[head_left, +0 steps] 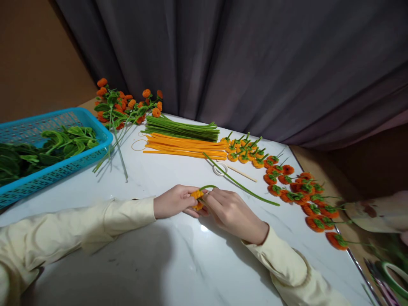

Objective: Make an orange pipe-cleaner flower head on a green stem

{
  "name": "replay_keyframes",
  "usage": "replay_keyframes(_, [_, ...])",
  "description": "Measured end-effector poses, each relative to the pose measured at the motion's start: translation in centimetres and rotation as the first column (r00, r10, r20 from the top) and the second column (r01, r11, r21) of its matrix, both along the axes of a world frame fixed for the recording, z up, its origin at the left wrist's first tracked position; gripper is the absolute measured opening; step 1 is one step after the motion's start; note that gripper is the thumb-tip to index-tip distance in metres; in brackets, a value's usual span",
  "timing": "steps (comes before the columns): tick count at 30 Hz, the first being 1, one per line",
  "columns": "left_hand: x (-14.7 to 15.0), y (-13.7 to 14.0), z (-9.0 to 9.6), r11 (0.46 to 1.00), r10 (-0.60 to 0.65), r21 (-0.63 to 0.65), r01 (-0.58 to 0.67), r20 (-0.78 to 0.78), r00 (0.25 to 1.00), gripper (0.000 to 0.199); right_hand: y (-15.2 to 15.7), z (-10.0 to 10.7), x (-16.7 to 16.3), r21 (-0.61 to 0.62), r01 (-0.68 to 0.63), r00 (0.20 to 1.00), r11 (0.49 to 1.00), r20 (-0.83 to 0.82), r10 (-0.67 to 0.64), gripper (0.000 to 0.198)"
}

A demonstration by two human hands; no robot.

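Note:
Near the middle of the white marbled table, my left hand pinches a small yellow-orange pipe-cleaner flower between thumb and fingers. From the right, my right hand is closed on a green pipe cleaner that curves up beside the flower. The fingertips of both hands meet there and hide part of the flower. Just beyond my right hand lies another long green pipe cleaner, slanting across a white ring and close to a thin wooden stick.
A blue basket of green leaves stands at left, with orange flowers behind it. Green pipe cleaners and yellow-orange ones lie at the back. Yellow flower heads and orange flower heads spread along the right, near green tape.

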State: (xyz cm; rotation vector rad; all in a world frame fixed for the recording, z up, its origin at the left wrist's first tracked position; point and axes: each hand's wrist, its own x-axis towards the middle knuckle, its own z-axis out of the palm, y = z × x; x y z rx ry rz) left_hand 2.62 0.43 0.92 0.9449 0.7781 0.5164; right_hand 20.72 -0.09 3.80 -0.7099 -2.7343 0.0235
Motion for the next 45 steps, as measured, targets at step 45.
replay_keyframes(45, [-0.8,0.7,0.4,0.994,-0.016,0.107,0.008,0.078,0.997,0.037,-0.3,2.7,0.9,-0.495,0.284,0.957,0.821,0.096,-0.273,0.006])
